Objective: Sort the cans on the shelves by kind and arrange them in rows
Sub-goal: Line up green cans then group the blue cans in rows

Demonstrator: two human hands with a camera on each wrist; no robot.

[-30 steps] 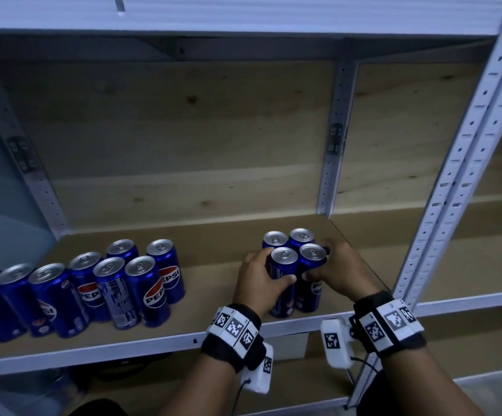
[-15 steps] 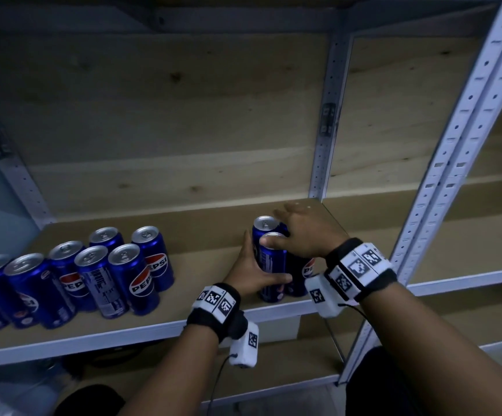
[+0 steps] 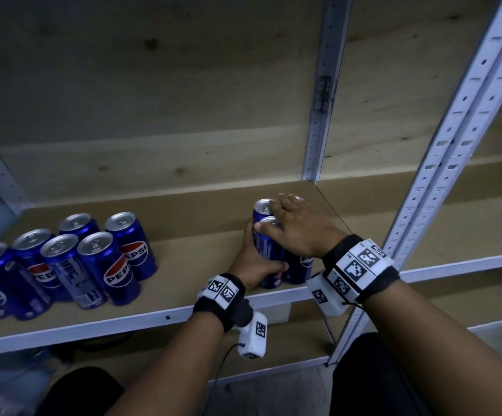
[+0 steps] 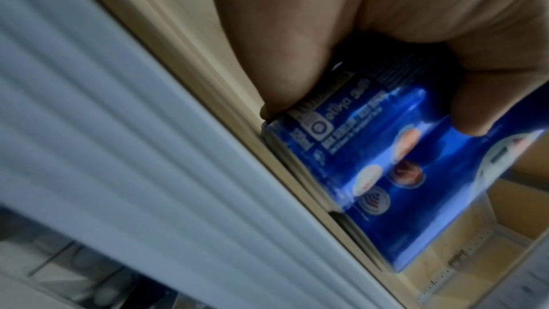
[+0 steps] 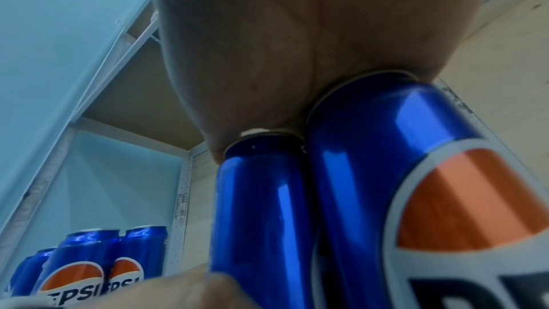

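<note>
A tight cluster of tall blue Pepsi cans stands at the right end of the wooden shelf, near its front edge. My left hand grips the front left can of the cluster low on its side; in the left wrist view the can sits between fingers and thumb. My right hand lies flat across the can tops, fingers stretched toward the back. Seen from the right wrist, the palm rests on two cans. The cans under this hand are partly hidden.
Several more Pepsi cans stand in two rows at the shelf's left end, with bare board between them and the cluster. A white metal upright rises just right of the hands. The white front rail edges the shelf.
My right hand has left the side of the cluster and moved on top of the cans. The left hand keeps its hold. The head view has dipped lower.
</note>
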